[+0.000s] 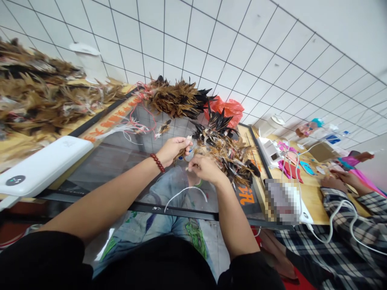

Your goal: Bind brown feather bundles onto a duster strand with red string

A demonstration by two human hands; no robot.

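Observation:
My left hand (172, 149), with a red bead bracelet at the wrist, is closed around the end of a bundle of brown and black feathers (225, 151) over a glass tabletop (121, 157). My right hand (205, 168) is closed in a pinch right beside it, at the same end of the bundle; what its fingers hold is too small to name. The feathers fan out to the right of both hands. A white cord (184, 193) loops just below them.
A pile of brown feathers (177, 98) and a red plastic bag (229, 108) lie farther back, more feather bundles (39, 96) at left. A white power bank (42, 163) sits at left. A person in a plaid sleeve (353, 209) works at right among white cables.

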